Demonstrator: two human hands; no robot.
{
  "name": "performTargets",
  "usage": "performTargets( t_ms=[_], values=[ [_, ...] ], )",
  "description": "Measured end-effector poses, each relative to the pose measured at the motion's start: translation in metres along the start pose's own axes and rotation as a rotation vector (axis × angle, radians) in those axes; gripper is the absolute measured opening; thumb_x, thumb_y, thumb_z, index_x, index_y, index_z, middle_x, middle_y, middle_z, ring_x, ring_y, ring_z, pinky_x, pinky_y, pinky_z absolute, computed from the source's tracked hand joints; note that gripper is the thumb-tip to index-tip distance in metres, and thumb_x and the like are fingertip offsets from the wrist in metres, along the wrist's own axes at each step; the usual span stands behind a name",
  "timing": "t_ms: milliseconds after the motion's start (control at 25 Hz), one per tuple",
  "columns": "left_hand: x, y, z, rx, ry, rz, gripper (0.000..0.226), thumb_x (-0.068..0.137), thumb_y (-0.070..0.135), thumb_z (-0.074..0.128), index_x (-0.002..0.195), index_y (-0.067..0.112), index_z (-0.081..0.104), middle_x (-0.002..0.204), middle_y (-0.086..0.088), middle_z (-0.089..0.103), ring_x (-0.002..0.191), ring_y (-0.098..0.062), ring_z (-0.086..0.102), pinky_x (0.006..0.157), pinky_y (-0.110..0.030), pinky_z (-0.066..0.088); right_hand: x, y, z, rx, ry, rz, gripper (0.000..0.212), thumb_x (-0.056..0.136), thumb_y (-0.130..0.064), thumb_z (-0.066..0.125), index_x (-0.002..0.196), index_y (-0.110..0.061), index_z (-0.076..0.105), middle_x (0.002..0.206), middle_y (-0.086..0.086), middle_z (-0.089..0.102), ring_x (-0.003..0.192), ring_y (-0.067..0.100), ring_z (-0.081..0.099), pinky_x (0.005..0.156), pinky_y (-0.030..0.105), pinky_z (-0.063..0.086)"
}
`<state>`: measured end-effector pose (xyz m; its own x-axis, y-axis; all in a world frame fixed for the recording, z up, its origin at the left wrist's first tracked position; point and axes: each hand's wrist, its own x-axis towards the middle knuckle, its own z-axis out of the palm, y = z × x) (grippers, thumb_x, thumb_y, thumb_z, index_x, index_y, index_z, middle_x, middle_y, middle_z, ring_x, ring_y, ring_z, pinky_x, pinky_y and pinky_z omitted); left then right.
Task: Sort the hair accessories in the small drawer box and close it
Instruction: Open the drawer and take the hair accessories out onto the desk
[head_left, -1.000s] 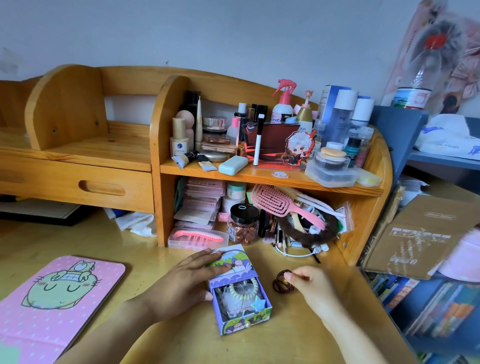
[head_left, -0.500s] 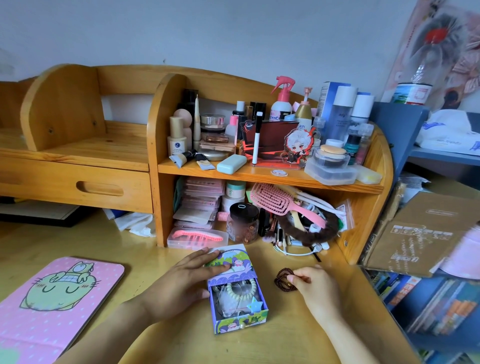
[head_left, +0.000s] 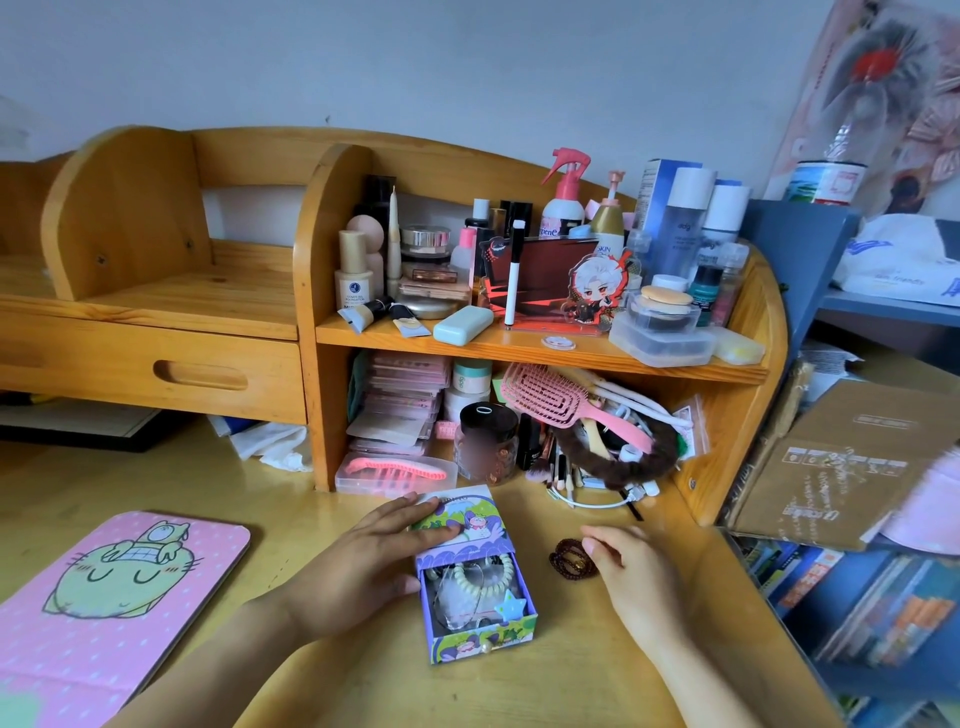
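The small drawer box (head_left: 470, 525), purple with cartoon prints, sits on the desk with its drawer (head_left: 480, 636) pulled out toward me. Inside lie a pale green coil hair tie (head_left: 475, 584), thin wire hoops and a blue star clip (head_left: 510, 608). My left hand (head_left: 358, 564) lies over the box's sleeve, fingers flat on its top and thumb against its left side. A brown beaded hair tie (head_left: 567, 560) rests on the desk to the right of the box. My right hand (head_left: 636, 577) pinches its right edge with thumb and fingertip.
A wooden desk shelf (head_left: 540, 348) crowded with cosmetics stands behind. Under it are a pink hairbrush (head_left: 550, 402), a dark-lidded jar (head_left: 485, 441), a brown furry band (head_left: 618, 465) and a clear case with a pink comb (head_left: 395, 473). A pink cartoon mat (head_left: 104, 597) lies left, a cardboard box (head_left: 841, 462) right.
Hardly anything has moved. Both hands stay where they were, the drawer stays pulled out and the brown tie lies in the same spot.
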<state>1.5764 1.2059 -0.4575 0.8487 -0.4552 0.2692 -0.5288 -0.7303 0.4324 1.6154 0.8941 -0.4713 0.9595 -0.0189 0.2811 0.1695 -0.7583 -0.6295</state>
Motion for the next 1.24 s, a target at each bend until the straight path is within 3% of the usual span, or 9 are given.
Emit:
performTargets(
  t_ms=[120, 320, 640, 960, 1120, 1240],
  values=[
    [0.0, 0.0, 0.0, 0.007, -0.006, -0.004, 0.064, 0.088, 0.028, 0.06, 0.132, 0.058, 0.025, 0.15, 0.019, 0.017, 0.141, -0.001, 0.002, 0.113, -0.019, 0.007, -0.002, -0.003, -0.002, 0.018, 0.002, -0.008, 0.024, 0.09, -0.03, 0.055, 0.112, -0.031, 0.065, 0.107, -0.012, 0.06, 0.103, 0.015, 0.058, 0.089, 0.039, 0.049],
    [0.0, 0.003, 0.0, -0.008, -0.001, -0.009, 0.065, 0.088, 0.027, 0.06, 0.131, 0.059, 0.024, 0.15, 0.017, 0.019, 0.141, 0.0, 0.002, 0.111, -0.014, 0.005, -0.012, -0.022, -0.007, 0.14, -0.011, -0.081, 0.038, 0.085, -0.023, 0.064, 0.121, -0.034, 0.057, 0.098, -0.016, 0.057, 0.093, 0.006, 0.056, 0.087, 0.03, 0.047],
    [0.0, 0.004, -0.002, 0.004, -0.009, 0.0, 0.066, 0.086, 0.029, 0.058, 0.128, 0.064, 0.02, 0.151, 0.015, 0.018, 0.141, -0.001, 0.003, 0.112, -0.015, 0.004, -0.035, -0.071, -0.011, 0.143, -0.148, -0.488, 0.023, 0.082, -0.017, 0.066, 0.096, -0.035, 0.068, 0.1, -0.021, 0.055, 0.104, 0.004, 0.051, 0.089, 0.014, 0.038],
    [0.001, 0.002, -0.002, 0.012, -0.016, 0.005, 0.066, 0.086, 0.029, 0.059, 0.126, 0.067, 0.021, 0.15, 0.019, 0.016, 0.141, -0.001, 0.003, 0.112, -0.016, 0.005, -0.038, -0.088, -0.007, -0.07, -0.282, -0.683, 0.017, 0.082, -0.026, 0.065, 0.096, -0.035, 0.069, 0.102, -0.018, 0.053, 0.094, 0.003, 0.041, 0.083, 0.022, 0.041],
    [0.001, 0.001, -0.001, 0.01, -0.01, 0.005, 0.068, 0.087, 0.028, 0.06, 0.125, 0.069, 0.022, 0.149, 0.019, 0.016, 0.14, 0.0, 0.002, 0.113, -0.019, 0.006, -0.037, -0.089, -0.003, -0.155, -0.277, -0.733, 0.016, 0.08, -0.023, 0.066, 0.092, -0.033, 0.068, 0.099, -0.015, 0.053, 0.092, 0.01, 0.043, 0.076, 0.028, 0.044],
    [0.001, 0.001, -0.001, 0.009, -0.012, 0.001, 0.069, 0.087, 0.026, 0.061, 0.123, 0.07, 0.022, 0.148, 0.021, 0.016, 0.14, 0.0, 0.003, 0.11, -0.014, 0.004, -0.038, -0.095, -0.005, -0.22, -0.209, -0.808, 0.009, 0.074, -0.022, 0.069, 0.079, -0.029, 0.071, 0.091, -0.011, 0.056, 0.087, 0.008, 0.043, 0.068, 0.023, 0.04]
  ],
)
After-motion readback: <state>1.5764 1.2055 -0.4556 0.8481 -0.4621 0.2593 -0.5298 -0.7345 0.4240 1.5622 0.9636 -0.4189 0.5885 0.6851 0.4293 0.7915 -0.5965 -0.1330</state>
